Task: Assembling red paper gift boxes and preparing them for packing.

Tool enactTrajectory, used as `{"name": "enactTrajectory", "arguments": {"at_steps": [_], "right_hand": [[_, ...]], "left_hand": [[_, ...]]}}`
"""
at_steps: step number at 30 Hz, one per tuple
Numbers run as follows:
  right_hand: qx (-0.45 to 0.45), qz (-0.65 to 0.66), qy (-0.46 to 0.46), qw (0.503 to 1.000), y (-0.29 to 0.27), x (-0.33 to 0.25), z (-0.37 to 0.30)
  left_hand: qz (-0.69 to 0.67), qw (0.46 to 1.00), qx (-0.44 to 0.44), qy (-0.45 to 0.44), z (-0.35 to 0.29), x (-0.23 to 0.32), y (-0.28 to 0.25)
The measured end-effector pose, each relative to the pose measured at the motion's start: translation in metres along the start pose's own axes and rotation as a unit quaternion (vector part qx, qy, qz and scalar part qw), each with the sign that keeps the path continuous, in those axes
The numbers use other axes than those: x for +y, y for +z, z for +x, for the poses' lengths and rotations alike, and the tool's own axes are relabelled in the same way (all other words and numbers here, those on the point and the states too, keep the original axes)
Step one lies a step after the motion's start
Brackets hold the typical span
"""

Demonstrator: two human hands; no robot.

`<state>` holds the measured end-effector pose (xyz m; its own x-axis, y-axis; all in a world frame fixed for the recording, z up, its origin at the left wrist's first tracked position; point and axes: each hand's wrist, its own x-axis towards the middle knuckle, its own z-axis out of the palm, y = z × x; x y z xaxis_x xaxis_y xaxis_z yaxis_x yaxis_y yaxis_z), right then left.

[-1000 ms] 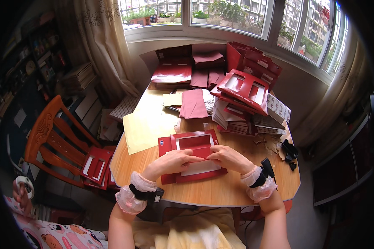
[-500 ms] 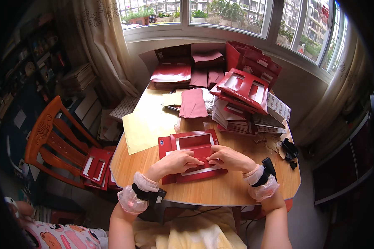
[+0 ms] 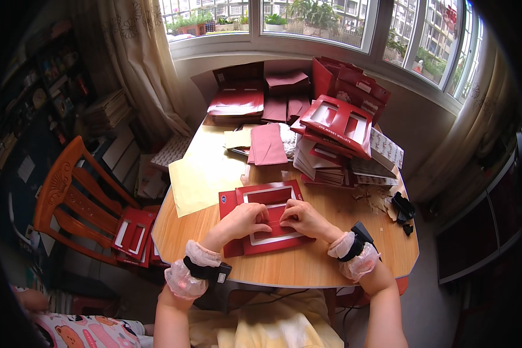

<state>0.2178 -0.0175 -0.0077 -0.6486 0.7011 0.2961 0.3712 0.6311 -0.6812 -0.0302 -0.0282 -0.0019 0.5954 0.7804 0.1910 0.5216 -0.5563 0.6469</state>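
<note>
At our left, a flat pale-yellow paper sheet [image 3: 198, 188] lies on the light wood-grain worktop [image 3: 182, 240], presumably placed there to leave room. Right of it, a flat red cardboard pack with a white-edged rectangular window [image 3: 275, 210] rests before us, likely so both hands can reach it. Over it, our bare left hand [image 3: 243, 221] arches inward, fingers bent toward the thumb; our bare right hand [image 3: 308, 220] mirrors it, just beside. Each grip looks drawn inward, but we cannot tell whether it clamps anything.
</note>
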Motion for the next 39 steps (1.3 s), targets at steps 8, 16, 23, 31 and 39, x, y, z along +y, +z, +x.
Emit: {"name": "enactTrajectory", "arguments": {"at_steps": [8, 16, 23, 31, 39], "right_hand": [[-0.020, -0.020, 0.006, 1.000, 0.001, 0.001, 0.001], [-0.016, -0.137, -0.029, 0.990, -0.012, -0.004, 0.000], [-0.053, -0.113, -0.069, 0.990, -0.017, 0.009, -0.004], [-0.102, -0.287, -0.125, 0.944, -0.021, -0.006, -0.008], [-0.122, -0.298, -0.068, 0.944, -0.044, -0.009, -0.020]], "left_hand": [[0.002, 1.000, -0.021, -0.014, 0.006, -0.005, 0.003], [-0.002, 0.998, -0.056, 0.018, 0.002, -0.005, -0.008], [0.033, 0.995, -0.084, 0.048, -0.004, -0.003, -0.011], [-0.007, 0.995, -0.064, 0.082, -0.002, -0.010, -0.012], [-0.015, 0.994, -0.078, 0.078, 0.002, -0.011, -0.011]]}}
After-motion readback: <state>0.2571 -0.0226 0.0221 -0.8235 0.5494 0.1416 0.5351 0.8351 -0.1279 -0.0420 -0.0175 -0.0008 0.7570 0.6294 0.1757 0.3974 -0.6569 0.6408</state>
